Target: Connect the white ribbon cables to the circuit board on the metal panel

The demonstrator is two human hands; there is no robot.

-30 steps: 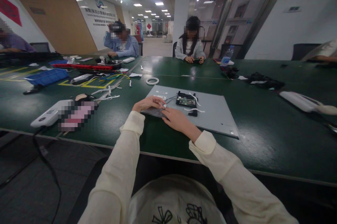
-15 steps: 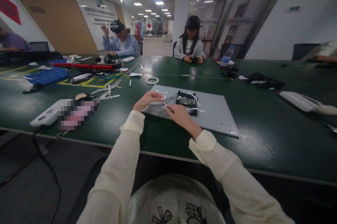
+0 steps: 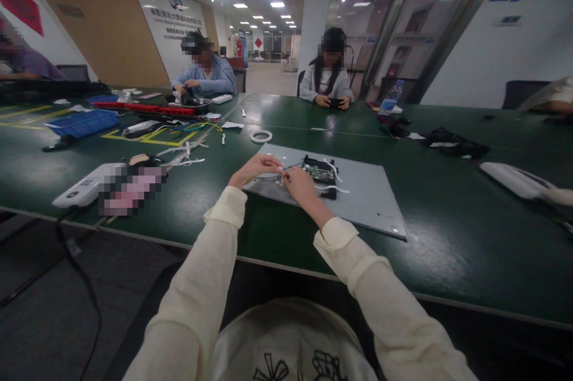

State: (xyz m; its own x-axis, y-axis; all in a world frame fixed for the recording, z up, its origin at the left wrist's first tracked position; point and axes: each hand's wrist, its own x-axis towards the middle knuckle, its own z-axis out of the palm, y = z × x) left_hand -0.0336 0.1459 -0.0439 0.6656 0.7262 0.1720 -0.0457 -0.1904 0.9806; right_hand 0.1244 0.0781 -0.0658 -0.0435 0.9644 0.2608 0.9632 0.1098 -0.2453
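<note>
A flat grey panel lies on the green table, bearing a black frame with a circuit board. White strips run out from beside the board. Over the panel's left part, my left hand is closed at the fingertips on something small and whitish. My right hand meets it there, its fingers pinched together around something too small to name. Dark cables run between the fingertips and the board.
A white tape ring lies beyond the panel. Left are a white power bank-like device, loose white strips and a blue tray. A bottle and black items stand at right. Two people sit opposite.
My right hand has moved slightly up and closer to my left fingertips. Across the table, the person at left has lowered a raised hand to the table. The view has shifted slightly.
</note>
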